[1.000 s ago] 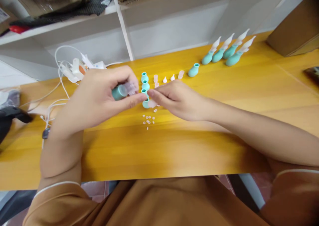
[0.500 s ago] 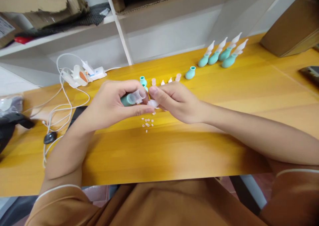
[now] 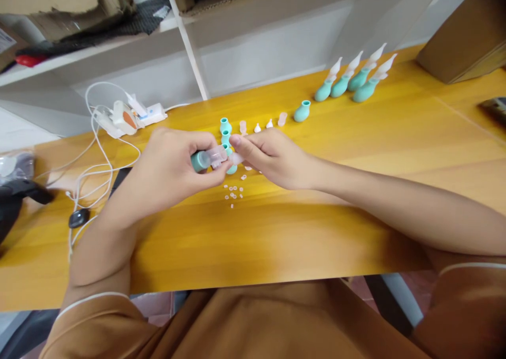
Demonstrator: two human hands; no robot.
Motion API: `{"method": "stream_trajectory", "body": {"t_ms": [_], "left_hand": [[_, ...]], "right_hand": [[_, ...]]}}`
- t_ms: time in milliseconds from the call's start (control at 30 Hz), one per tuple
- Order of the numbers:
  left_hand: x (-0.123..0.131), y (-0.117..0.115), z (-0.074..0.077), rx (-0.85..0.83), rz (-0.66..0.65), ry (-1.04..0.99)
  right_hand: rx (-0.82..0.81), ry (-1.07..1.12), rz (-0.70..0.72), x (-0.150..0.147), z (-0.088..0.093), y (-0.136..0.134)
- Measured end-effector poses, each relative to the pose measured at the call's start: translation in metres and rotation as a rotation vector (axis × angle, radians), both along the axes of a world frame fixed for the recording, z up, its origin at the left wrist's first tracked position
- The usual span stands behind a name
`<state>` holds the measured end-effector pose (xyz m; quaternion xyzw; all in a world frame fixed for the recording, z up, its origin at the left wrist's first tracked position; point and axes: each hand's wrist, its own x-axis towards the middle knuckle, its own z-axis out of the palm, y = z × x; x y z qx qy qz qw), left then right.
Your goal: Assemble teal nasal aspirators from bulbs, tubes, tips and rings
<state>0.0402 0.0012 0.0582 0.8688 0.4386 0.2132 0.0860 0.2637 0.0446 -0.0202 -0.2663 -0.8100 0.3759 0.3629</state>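
Observation:
My left hand [image 3: 174, 161] is wrapped round a teal squeeze bulb [image 3: 198, 161]. A clear plastic connector [image 3: 215, 156] sits in the bulb's neck and points right. My right hand [image 3: 272, 156] pinches a white soft nozzle tip [image 3: 236, 158]; most of it is hidden by the fingers. The tip's wide end is at the mouth of the connector; whether they touch I cannot tell. Just behind the hands stands a row of teal bulbs [image 3: 225, 126] with open necks. Several tiny clear rings [image 3: 232, 195] lie on the table in front.
Several assembled bulbs with nozzles [image 3: 364, 91] stand at the back right, near a single open bulb [image 3: 302, 111]. Clear connectors [image 3: 282, 119] and small white tips [image 3: 269, 123] lie behind my right hand. White cables [image 3: 85, 177] and a power strip [image 3: 152, 115] are at left, a cardboard box [image 3: 466, 37] at right.
The connector in my left hand has turned from facing me toward the right. The nozzle tip in my right hand has come to its mouth. More of the bulb row shows.

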Motion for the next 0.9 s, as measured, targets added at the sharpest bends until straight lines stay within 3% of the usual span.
{"method": "stream_trajectory", "body": {"t_ms": [100,367,500,600,700,800,900], "left_hand": [[0.001,0.000,-0.002,0.075,0.048,0.057],[0.000,0.006,0.000,0.024,-0.017,0.023],[-0.008,0.011,0.000,-0.014,-0.038,0.159],[-0.016,0.020,-0.011,-0.132,-0.134,0.412],[-0.016,0.026,-0.032,-0.214,-0.203,0.580],[-0.009,0.028,-0.050,-0.268,-0.252,0.569],[0.000,0.026,-0.058,-0.319,-0.295,0.560]], "right_hand": [[0.002,-0.003,-0.031,-0.001,-0.002,0.001],[0.018,-0.040,-0.038,-0.003,0.001,-0.003],[0.048,-0.126,-0.024,0.005,0.006,0.002],[0.073,-0.183,-0.045,0.015,0.011,0.008],[0.092,-0.206,-0.071,0.022,0.014,0.014],[0.113,-0.224,-0.062,0.024,0.011,0.020],[0.118,-0.232,-0.054,0.023,0.006,0.025]]}}
